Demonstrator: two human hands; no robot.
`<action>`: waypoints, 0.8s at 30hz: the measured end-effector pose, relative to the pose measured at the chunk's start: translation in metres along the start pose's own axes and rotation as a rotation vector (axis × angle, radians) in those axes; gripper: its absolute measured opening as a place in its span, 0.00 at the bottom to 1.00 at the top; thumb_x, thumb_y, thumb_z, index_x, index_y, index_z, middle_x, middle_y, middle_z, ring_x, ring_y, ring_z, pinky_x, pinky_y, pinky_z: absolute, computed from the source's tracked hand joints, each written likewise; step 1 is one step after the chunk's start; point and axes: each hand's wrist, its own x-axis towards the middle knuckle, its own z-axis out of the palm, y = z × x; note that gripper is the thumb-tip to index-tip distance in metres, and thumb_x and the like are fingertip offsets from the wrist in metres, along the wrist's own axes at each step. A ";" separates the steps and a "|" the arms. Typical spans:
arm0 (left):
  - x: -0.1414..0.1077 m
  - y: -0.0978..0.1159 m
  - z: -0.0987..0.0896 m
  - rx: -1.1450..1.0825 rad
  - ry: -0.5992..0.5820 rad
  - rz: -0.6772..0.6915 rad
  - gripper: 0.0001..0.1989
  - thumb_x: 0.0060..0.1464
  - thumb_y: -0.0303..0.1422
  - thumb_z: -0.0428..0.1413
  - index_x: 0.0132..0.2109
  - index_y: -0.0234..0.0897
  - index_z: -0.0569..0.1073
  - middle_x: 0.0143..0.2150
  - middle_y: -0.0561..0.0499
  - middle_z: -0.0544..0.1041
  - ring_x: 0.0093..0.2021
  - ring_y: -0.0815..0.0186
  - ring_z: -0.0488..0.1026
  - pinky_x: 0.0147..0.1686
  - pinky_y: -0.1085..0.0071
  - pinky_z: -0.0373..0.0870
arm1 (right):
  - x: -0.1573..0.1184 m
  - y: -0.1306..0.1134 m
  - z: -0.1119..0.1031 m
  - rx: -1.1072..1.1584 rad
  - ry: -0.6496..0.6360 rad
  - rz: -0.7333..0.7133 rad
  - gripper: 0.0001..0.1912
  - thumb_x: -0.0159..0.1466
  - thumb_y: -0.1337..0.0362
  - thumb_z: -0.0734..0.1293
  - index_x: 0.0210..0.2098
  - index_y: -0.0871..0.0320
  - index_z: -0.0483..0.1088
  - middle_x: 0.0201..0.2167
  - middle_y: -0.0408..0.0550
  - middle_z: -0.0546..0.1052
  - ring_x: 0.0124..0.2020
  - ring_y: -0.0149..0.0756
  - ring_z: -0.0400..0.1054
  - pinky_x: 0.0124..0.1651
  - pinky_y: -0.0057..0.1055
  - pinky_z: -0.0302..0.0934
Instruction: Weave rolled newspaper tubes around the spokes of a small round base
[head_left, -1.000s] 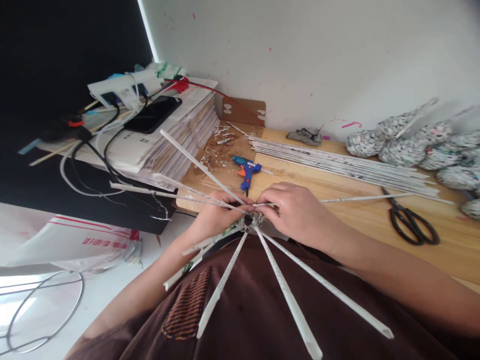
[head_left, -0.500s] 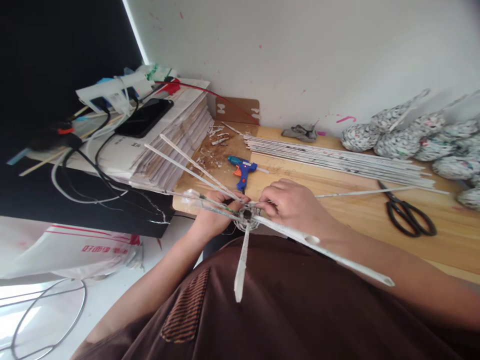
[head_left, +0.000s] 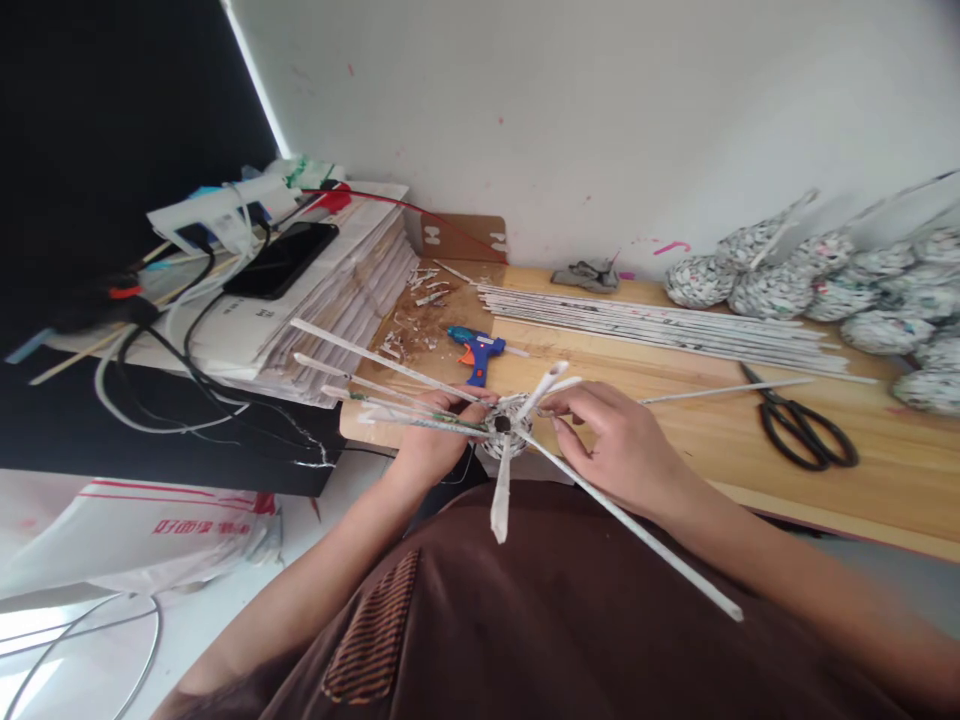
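A small round woven piece of rolled newspaper (head_left: 495, 443) with a dark hole in its centre is held in front of my body. Several paper tubes stick out from it in all directions; one tube (head_left: 637, 528) slants down right, and a flattened one (head_left: 500, 505) points towards me. My left hand (head_left: 439, 435) is closed around the left side of the weave, among the tubes pointing left. At its right edge, my right hand (head_left: 611, 435) has thumb and fingertips bent in on a paper tube (head_left: 559, 386). Another thin tube (head_left: 727, 391) emerges from behind that hand.
A blue glue gun (head_left: 478, 355) lies on the wooden table beside paper scraps. Behind it is a row of paper tubes (head_left: 645, 325). Black scissors (head_left: 806, 430) lie at right, near woven newspaper forms (head_left: 772, 290). A phone (head_left: 281, 260) rests on stacked paper at left.
My right hand has drawn back to the right from the weave's centre, its fingers less tightly bunched. A tube beside it now points upward. The view has shifted slightly.
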 end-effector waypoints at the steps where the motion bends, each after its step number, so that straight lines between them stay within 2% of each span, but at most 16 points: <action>1: 0.001 -0.002 0.003 -0.024 -0.001 0.004 0.10 0.54 0.38 0.62 0.37 0.35 0.82 0.27 0.50 0.81 0.22 0.67 0.74 0.22 0.74 0.71 | -0.004 0.000 -0.001 -0.003 -0.014 0.035 0.09 0.64 0.72 0.65 0.41 0.56 0.74 0.39 0.48 0.81 0.40 0.38 0.76 0.43 0.33 0.69; 4: 0.005 -0.006 0.010 -0.068 -0.008 -0.006 0.12 0.52 0.39 0.63 0.38 0.34 0.82 0.31 0.48 0.82 0.24 0.67 0.75 0.23 0.73 0.73 | -0.013 -0.001 -0.006 -0.101 -0.130 0.136 0.06 0.65 0.67 0.65 0.39 0.55 0.76 0.38 0.48 0.81 0.38 0.41 0.77 0.40 0.35 0.71; 6: 0.007 -0.006 0.014 -0.083 -0.010 -0.044 0.13 0.50 0.39 0.64 0.37 0.33 0.82 0.32 0.47 0.83 0.24 0.67 0.76 0.24 0.72 0.75 | -0.017 -0.003 -0.008 -0.195 -0.156 0.164 0.11 0.66 0.64 0.66 0.46 0.55 0.76 0.46 0.52 0.80 0.44 0.46 0.78 0.43 0.40 0.73; 9: 0.009 -0.005 0.019 -0.082 -0.043 -0.101 0.13 0.49 0.39 0.65 0.38 0.33 0.82 0.33 0.46 0.83 0.23 0.67 0.75 0.23 0.72 0.75 | -0.020 -0.002 -0.007 -0.285 -0.046 0.135 0.24 0.67 0.63 0.65 0.62 0.59 0.66 0.61 0.60 0.71 0.59 0.53 0.70 0.56 0.46 0.71; 11: 0.009 -0.005 0.021 -0.074 -0.080 -0.096 0.14 0.49 0.39 0.65 0.39 0.33 0.83 0.33 0.46 0.83 0.23 0.67 0.76 0.23 0.72 0.74 | -0.020 0.002 -0.006 -0.309 -0.006 0.079 0.24 0.68 0.65 0.65 0.63 0.61 0.65 0.63 0.61 0.69 0.64 0.53 0.65 0.62 0.48 0.66; 14: 0.009 -0.005 0.023 -0.061 -0.112 -0.054 0.14 0.49 0.38 0.64 0.39 0.33 0.83 0.33 0.46 0.83 0.25 0.66 0.77 0.25 0.72 0.74 | -0.016 0.009 -0.004 -0.295 0.015 -0.012 0.18 0.68 0.69 0.63 0.57 0.64 0.70 0.60 0.61 0.71 0.67 0.53 0.60 0.67 0.48 0.61; 17: 0.010 -0.004 0.026 -0.056 -0.114 -0.048 0.12 0.48 0.37 0.64 0.38 0.32 0.82 0.31 0.47 0.82 0.25 0.66 0.76 0.25 0.73 0.73 | -0.015 0.011 -0.003 -0.265 0.063 0.010 0.14 0.66 0.69 0.65 0.50 0.62 0.75 0.52 0.59 0.75 0.59 0.52 0.67 0.62 0.48 0.65; 20: 0.013 -0.004 0.033 -0.085 -0.106 -0.077 0.11 0.46 0.36 0.64 0.37 0.33 0.82 0.27 0.49 0.81 0.22 0.67 0.75 0.23 0.74 0.72 | -0.018 0.010 0.000 -0.197 0.116 0.142 0.08 0.64 0.67 0.68 0.42 0.59 0.77 0.44 0.57 0.78 0.50 0.51 0.71 0.54 0.49 0.68; 24: 0.018 -0.006 0.047 -0.159 -0.105 -0.105 0.10 0.44 0.34 0.64 0.35 0.34 0.81 0.26 0.51 0.80 0.21 0.68 0.74 0.21 0.75 0.71 | -0.026 0.007 0.010 0.294 0.055 0.345 0.09 0.61 0.67 0.68 0.41 0.57 0.76 0.40 0.52 0.80 0.41 0.42 0.76 0.45 0.39 0.71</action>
